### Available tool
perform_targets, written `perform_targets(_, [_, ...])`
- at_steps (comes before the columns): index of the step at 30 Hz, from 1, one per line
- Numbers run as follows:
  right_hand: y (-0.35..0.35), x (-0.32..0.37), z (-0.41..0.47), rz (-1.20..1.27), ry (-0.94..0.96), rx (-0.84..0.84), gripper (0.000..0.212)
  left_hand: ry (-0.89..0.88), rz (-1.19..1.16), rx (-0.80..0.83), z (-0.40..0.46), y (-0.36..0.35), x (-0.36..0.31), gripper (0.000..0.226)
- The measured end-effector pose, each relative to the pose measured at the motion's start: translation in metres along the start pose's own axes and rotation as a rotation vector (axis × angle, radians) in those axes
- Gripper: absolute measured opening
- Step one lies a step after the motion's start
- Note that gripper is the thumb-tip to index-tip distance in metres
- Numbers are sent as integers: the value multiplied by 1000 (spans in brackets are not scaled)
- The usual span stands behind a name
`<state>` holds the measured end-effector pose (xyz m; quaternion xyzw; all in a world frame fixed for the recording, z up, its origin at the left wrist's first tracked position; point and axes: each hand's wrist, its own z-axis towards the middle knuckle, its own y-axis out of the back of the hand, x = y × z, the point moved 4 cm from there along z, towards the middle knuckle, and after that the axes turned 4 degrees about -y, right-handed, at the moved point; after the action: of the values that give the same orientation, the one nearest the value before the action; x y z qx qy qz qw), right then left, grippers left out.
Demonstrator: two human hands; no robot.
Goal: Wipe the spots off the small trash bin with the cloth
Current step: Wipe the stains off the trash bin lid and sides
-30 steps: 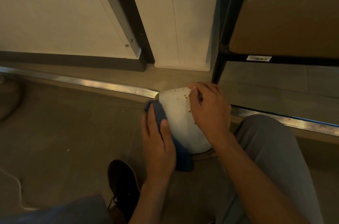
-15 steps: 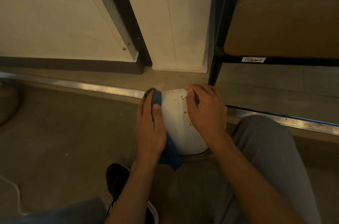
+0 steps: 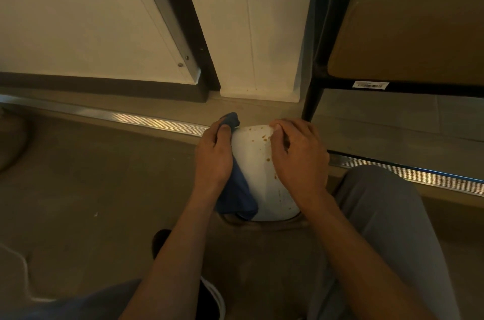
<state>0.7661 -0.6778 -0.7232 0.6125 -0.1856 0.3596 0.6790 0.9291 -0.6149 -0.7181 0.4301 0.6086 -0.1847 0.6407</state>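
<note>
A small white trash bin (image 3: 255,165) lies tilted on the floor between my hands, its side facing up with several brown spots near its far end. My left hand (image 3: 213,158) presses a blue cloth (image 3: 237,195) against the bin's left side; the cloth bunches past my fingertips and hangs down by my wrist. My right hand (image 3: 298,160) grips the bin's right side and far rim, covering that part of it.
A metal floor strip (image 3: 131,118) runs across just behind the bin. A black shelf leg (image 3: 313,94) stands right behind my right hand. My grey trouser leg (image 3: 379,215) is at the right, my dark shoe (image 3: 209,296) below. A white cable (image 3: 15,259) lies at the left.
My left hand has slid the blue cloth along the bin's left side toward its far end. My right hand has kept its hold on the bin.
</note>
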Motion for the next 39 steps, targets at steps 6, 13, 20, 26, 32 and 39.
perform_targets(6, [1, 0, 0, 6, -7, -9, 39, -34, -37, -23, 2, -2, 7, 33])
perform_targets(13, [6, -4, 6, 44, -25, -58, 32, -58, -16, -30, 12, -12, 2, 34])
perform_targets(20, [5, -6, 6, 19, 0, -54, 30, -97, -90, -51, 3, -12, 3, 33])
perform_targets(26, [5, -6, 6, 43, -14, -52, 32, -134, -55, -79, 3, -13, 6, 36])
perform_targets(32, [4, -5, 7, 65, -18, -26, 38, -124, -23, -92, 0, -11, 3, 36])
perform_targets(39, [5, -4, 6, 41, -1, -62, 32, -145, 0, -127, 0, -10, 7, 30])
